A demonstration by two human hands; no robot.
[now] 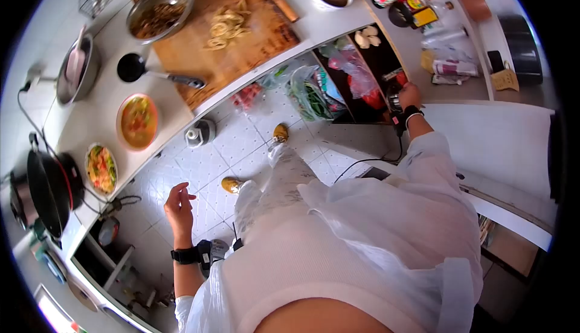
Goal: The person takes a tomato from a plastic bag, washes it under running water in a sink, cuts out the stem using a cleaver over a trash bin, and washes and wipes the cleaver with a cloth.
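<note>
My right hand (409, 96) reaches to the end of a dark divided shelf at the right. Its fingers are curled at some small shiny and red items (394, 85), and what they grip is too small to make out. My left hand (179, 205) hangs over the tiled floor with its fingers loosely bent and apart, holding nothing. Near the right hand, the shelf's compartments hold a pinkish plastic bag (353, 67) and pale garlic-like pieces (367, 38). Beside them hangs a clear bag of green vegetables (309, 94).
On the counter are a wooden cutting board (266, 46) with sliced food, a steel bowl (162, 12), a black ladle (131, 67), a soup bowl (138, 121) and a vegetable dish (101, 169). A black wok (49, 193) stands left. Bottles (414, 1) fill the upper-right shelf.
</note>
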